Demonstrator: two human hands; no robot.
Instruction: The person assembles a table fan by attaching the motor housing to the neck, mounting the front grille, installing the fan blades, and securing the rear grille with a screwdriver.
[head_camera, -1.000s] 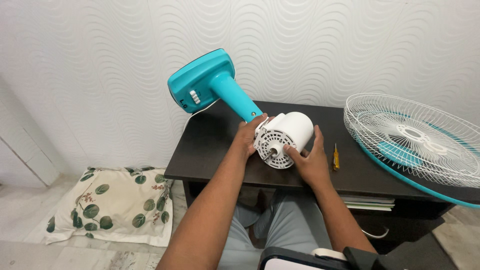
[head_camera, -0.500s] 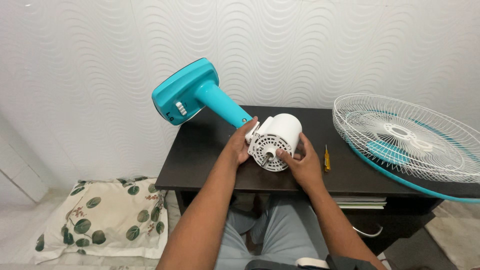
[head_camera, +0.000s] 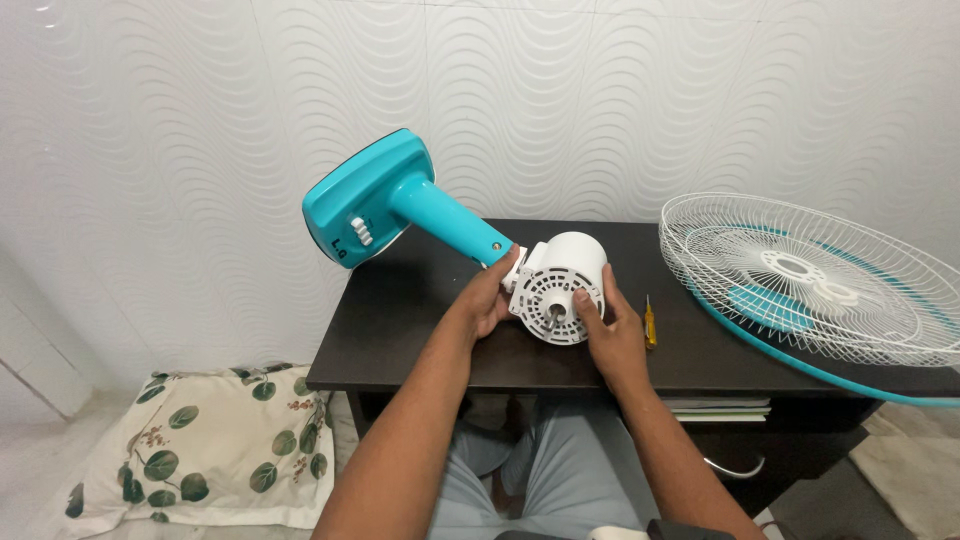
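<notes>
Motor housing (head_camera: 565, 285) sits between left hand (head_camera: 490, 300) and right hand (head_camera: 612, 335).

White wire fan guard (head_camera: 800, 275) on dark table (head_camera: 420, 310), yellow-handled screwdriver (head_camera: 649, 324) beside it; leaf-print pillow (head_camera: 200, 455) on floor

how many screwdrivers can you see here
1. A yellow-handled screwdriver lies on the dark table, just right of the right hand and left of the fan grille. Others could be hidden behind the motor housing or hands.
</notes>
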